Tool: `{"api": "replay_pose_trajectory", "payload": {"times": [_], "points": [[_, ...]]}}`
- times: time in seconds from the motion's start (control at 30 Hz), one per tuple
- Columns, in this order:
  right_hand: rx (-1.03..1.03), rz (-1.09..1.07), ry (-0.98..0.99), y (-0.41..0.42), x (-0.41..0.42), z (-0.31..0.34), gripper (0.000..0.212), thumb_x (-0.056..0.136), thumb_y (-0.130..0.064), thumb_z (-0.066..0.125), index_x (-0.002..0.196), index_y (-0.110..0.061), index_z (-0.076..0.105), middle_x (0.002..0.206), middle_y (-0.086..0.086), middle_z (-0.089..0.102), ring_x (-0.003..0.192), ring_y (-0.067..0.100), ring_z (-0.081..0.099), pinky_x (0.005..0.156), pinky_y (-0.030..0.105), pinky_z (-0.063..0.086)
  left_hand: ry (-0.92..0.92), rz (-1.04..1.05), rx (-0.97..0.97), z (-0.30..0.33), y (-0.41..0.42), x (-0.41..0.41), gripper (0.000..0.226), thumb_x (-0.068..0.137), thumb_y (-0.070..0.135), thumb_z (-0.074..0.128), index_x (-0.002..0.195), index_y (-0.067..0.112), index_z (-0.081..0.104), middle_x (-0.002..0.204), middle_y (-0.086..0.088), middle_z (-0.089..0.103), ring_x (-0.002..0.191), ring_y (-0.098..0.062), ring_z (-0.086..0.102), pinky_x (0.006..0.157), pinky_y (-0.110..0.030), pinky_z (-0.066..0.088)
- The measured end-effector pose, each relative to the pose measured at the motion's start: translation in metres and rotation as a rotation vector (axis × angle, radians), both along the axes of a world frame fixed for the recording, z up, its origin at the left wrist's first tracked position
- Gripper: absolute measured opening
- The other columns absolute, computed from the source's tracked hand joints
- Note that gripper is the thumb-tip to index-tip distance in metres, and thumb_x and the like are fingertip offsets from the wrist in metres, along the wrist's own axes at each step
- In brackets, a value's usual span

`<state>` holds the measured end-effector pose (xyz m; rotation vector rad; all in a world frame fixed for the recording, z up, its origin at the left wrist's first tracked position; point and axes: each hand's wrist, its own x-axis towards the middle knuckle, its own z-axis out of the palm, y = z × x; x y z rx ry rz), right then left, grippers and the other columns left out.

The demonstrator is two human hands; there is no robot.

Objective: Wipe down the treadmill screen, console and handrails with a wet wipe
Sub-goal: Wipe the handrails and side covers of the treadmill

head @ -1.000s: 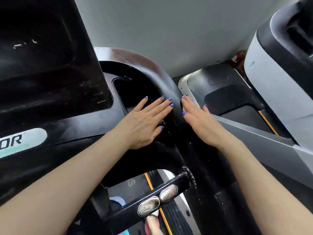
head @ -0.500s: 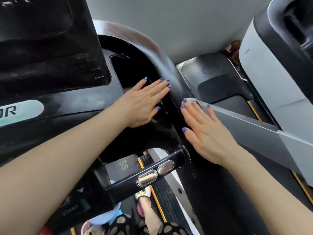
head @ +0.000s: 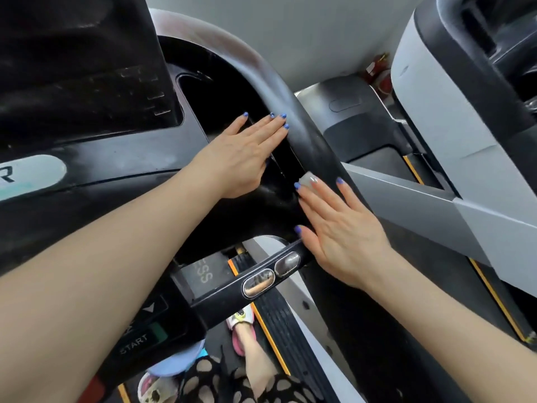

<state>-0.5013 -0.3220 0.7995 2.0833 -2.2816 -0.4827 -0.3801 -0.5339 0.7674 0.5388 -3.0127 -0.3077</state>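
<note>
**Gym corner with a neighbouring machine**

A plain pale grey wall fills the upper middle of the view, evenly lit, with no window showing. To the right stands a second treadmill in light grey and black, its dark belt edged by a yellow-orange stripe. A grey side rail runs diagonally down toward the right. At the foot of the wall, between the two machines, sits a red object, too blurred to identify. The floor is mostly hidden. Soft daylight-like glare falls on the glossy surfaces.
</note>
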Motion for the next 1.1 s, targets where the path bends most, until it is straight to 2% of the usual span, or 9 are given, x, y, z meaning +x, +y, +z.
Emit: {"api": "replay_pose_trajectory", "payload": {"times": [0.13, 0.37, 0.5, 0.63, 0.73, 0.83, 0.93, 1.0, 1.1], "points": [[0.041, -0.045, 0.010, -0.046, 0.000, -0.004, 0.070, 0.101, -0.047, 0.017, 0.146, -0.005, 0.048, 0.154, 0.005, 0.045, 0.150, 0.020, 0.028, 0.124, 0.046, 0.012, 0.003, -0.004, 0.015, 0.001, -0.001, 0.001, 0.065, 0.103, 0.020, 0.034, 0.160, 0.017, 0.004, 0.168, 0.002, -0.004, 0.154, -0.011, -0.003, 0.124, -0.041, -0.001], [0.055, -0.099, -0.135, 0.046, 0.002, 0.015, 0.067, 0.104, -0.051, 0.014, 0.159, -0.014, 0.021, 0.168, 0.000, 0.007, 0.155, 0.015, 0.004, 0.124, 0.044, 0.006, 0.008, -0.005, 0.005, -0.002, -0.002, 0.000, 0.068, 0.101, 0.021, 0.035, 0.160, 0.018, 0.003, 0.168, 0.002, -0.004, 0.154, -0.012, -0.003, 0.125, -0.042, -0.001], [-0.009, -0.214, -0.286, -0.014, -0.010, 0.010, 0.072, 0.099, -0.055, 0.009, 0.161, -0.017, 0.006, 0.168, -0.004, -0.006, 0.153, 0.010, -0.009, 0.124, 0.036, -0.008, 0.007, -0.007, -0.005, 0.000, 0.000, -0.001, 0.068, 0.100, 0.022, 0.036, 0.160, 0.016, 0.004, 0.168, 0.001, -0.003, 0.154, -0.013, -0.003, 0.125, -0.042, -0.001], [0.008, -0.298, -0.412, -0.064, -0.029, 0.007, 0.068, 0.103, -0.052, 0.016, 0.161, -0.019, 0.003, 0.168, -0.005, -0.008, 0.154, 0.008, -0.009, 0.125, 0.040, -0.007, -0.011, -0.003, -0.002, 0.004, 0.002, 0.000, 0.068, 0.099, 0.023, 0.033, 0.160, 0.016, 0.003, 0.168, 0.001, -0.005, 0.154, -0.012, -0.004, 0.125, -0.041, -0.002], [0.006, -0.248, -0.410, -0.017, -0.019, 0.016, 0.078, 0.093, -0.061, 0.003, 0.161, -0.023, -0.002, 0.166, -0.011, -0.016, 0.151, 0.002, -0.017, 0.124, 0.036, -0.012, -0.019, -0.009, -0.018, 0.004, 0.002, 0.001, 0.069, 0.100, 0.023, 0.034, 0.160, 0.017, 0.002, 0.168, 0.001, -0.005, 0.154, -0.013, -0.005, 0.126, -0.041, -0.001], [0.062, -0.241, -0.427, 0.030, -0.005, 0.025, 0.073, 0.092, -0.060, -0.002, 0.158, -0.029, -0.010, 0.162, -0.018, -0.023, 0.146, -0.005, -0.026, 0.123, 0.035, -0.016, -0.004, -0.015, -0.041, -0.001, 0.001, 0.001, 0.068, 0.099, 0.023, 0.035, 0.160, 0.016, 0.006, 0.168, 0.000, -0.002, 0.154, -0.014, -0.001, 0.126, -0.043, 0.002], [0.069, -0.279, -0.449, 0.016, -0.016, 0.023, 0.076, 0.090, -0.060, -0.005, 0.159, -0.029, -0.008, 0.162, -0.020, -0.021, 0.146, -0.006, -0.023, 0.122, 0.035, -0.016, 0.006, -0.021, -0.056, -0.004, 0.000, 0.001, 0.068, 0.098, 0.024, 0.034, 0.160, 0.015, 0.008, 0.168, -0.001, 0.001, 0.154, -0.014, 0.002, 0.126, -0.045, 0.005], [0.036, -0.296, -0.473, -0.017, -0.034, 0.016, 0.080, 0.091, -0.062, -0.004, 0.161, -0.023, 0.002, 0.167, -0.014, -0.012, 0.151, 0.000, -0.014, 0.124, 0.042, -0.009, 0.013, -0.016, -0.057, -0.005, -0.001, 0.000, 0.068, 0.097, 0.024, 0.034, 0.160, 0.015, 0.010, 0.168, 0.000, 0.003, 0.154, -0.014, 0.003, 0.126, -0.045, 0.005], [0.060, -0.315, -0.605, -0.069, -0.061, 0.016, 0.061, 0.108, -0.043, 0.004, 0.160, -0.012, 0.013, 0.169, -0.002, 0.001, 0.154, 0.011, -0.004, 0.123, 0.055, -0.002, 0.023, -0.015, -0.074, -0.006, 0.000, -0.001, 0.069, 0.097, 0.022, 0.039, 0.160, 0.014, 0.013, 0.168, -0.001, 0.006, 0.154, -0.015, 0.006, 0.125, -0.044, 0.006]]}}
